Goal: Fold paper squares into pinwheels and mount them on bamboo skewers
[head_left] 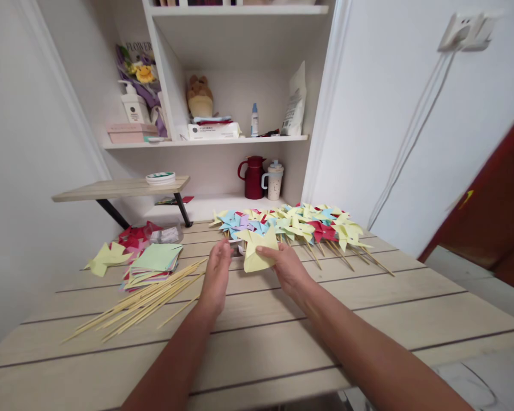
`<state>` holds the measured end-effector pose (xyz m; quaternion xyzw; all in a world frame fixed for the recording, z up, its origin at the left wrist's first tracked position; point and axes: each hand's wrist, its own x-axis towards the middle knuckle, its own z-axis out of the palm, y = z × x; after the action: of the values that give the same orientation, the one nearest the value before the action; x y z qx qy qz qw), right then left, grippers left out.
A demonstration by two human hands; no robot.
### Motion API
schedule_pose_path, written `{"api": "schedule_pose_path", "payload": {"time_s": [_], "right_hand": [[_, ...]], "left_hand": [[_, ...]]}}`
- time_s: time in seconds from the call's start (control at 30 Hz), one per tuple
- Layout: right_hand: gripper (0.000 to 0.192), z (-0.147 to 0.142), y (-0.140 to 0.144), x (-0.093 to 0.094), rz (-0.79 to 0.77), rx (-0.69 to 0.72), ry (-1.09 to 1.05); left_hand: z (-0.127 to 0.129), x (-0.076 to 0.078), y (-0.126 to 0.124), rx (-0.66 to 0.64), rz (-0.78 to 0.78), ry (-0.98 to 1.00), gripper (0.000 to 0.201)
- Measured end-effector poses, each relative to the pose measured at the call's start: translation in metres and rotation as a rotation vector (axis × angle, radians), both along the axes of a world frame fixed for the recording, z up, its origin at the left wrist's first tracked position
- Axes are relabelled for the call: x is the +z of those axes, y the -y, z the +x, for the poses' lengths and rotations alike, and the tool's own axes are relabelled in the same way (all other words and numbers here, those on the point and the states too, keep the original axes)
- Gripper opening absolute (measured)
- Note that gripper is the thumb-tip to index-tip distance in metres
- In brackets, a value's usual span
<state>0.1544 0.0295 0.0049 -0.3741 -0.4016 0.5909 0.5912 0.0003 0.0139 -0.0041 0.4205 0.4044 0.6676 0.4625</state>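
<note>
My right hand (290,267) pinches a pale yellow paper pinwheel (257,254) by its right side, thumb on top. The pinwheel is raised over the table, with no stick visible on it. To its left is my left hand (216,271), fingers loosely bent and a little apart, not touching the paper. I see nothing held in it. Thin wooden sticks (149,299) lie in a loose bunch beside my left forearm. Behind the hands, many finished pinwheels on sticks (300,228) lie in a pile, in yellow, blue, red and purple.
At left are a stack of coloured paper squares (156,260), another yellow paper pinwheel (107,258) and a clear plastic bag (165,234). A small raised shelf (124,188) stands at the back left. A dark red jug (254,178) and a lidded cup (274,181) stand behind the pile.
</note>
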Motion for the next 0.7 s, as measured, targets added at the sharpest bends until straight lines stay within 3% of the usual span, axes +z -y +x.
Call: {"api": "schedule_pose_path", "payload": {"time_s": [0.1, 0.2, 0.4, 0.7], "right_hand": [[0.029, -0.002, 0.002, -0.001, 0.006, 0.021, -0.035], [0.029, -0.006, 0.005, -0.002, -0.002, 0.044, -0.030], [0.028, -0.013, 0.010, -0.006, -0.006, 0.117, 0.022], [0.041, -0.007, 0.003, -0.010, 0.033, 0.130, 0.151]], "left_hand": [[0.002, -0.002, 0.001, -0.185, -0.033, 0.008, 0.044], [0.008, -0.002, 0.005, -0.258, -0.031, 0.048, 0.041], [0.007, -0.006, 0.004, -0.123, -0.063, -0.009, 0.029], [0.001, -0.006, 0.002, -0.135, -0.115, 0.092, 0.033]]}}
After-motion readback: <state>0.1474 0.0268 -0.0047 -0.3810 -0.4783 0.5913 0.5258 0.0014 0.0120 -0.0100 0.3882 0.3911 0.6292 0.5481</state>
